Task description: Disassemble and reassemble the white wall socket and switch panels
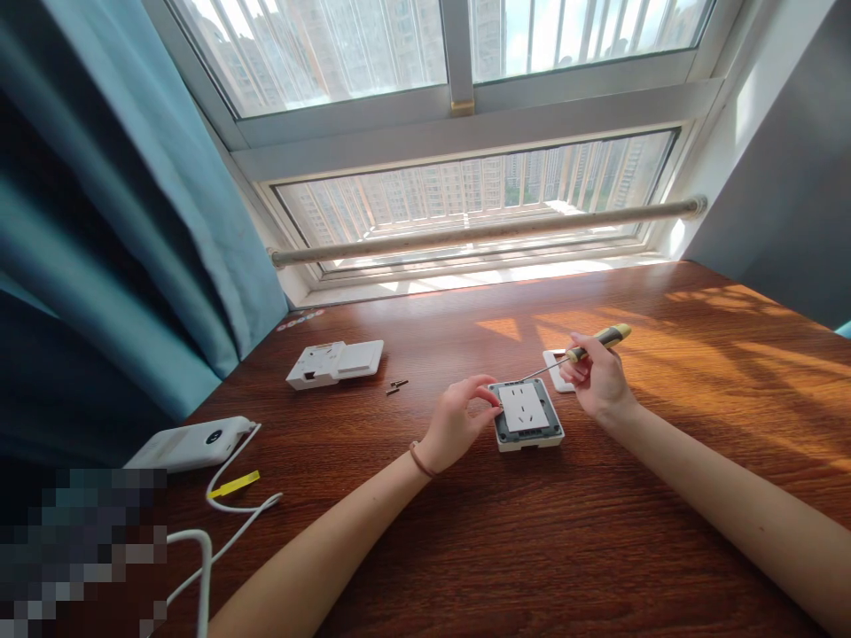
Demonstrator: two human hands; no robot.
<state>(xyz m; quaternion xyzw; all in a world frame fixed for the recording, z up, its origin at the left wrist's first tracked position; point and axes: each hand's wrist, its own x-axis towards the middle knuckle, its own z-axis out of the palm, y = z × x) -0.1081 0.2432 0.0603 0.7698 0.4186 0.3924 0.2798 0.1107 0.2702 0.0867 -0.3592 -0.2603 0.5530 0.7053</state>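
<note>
A white wall socket (pixel 525 408) with a grey surround sits on its white back box (pixel 532 446) on the wooden table. My left hand (pixel 461 415) grips the socket's left edge, thumb and fingers closed at its upper left corner. In my right hand (pixel 598 379) is a screwdriver (pixel 606 338) with a yellow and dark handle, held slanting down to the left. Its tip is at the socket's top edge; whether it sits in a slot is too small to tell. Partly behind my right hand lies a white cover frame (pixel 553 361).
Another white socket and box (pixel 336 363) lies at the left, with several small screws (pixel 397 387) beside it. A white device (pixel 192 443) with a white cable (pixel 245 510) and yellow strap (pixel 236 485) is nearer. Blue curtain (pixel 166 195) hangs left; a window rail (pixel 485 233) runs behind.
</note>
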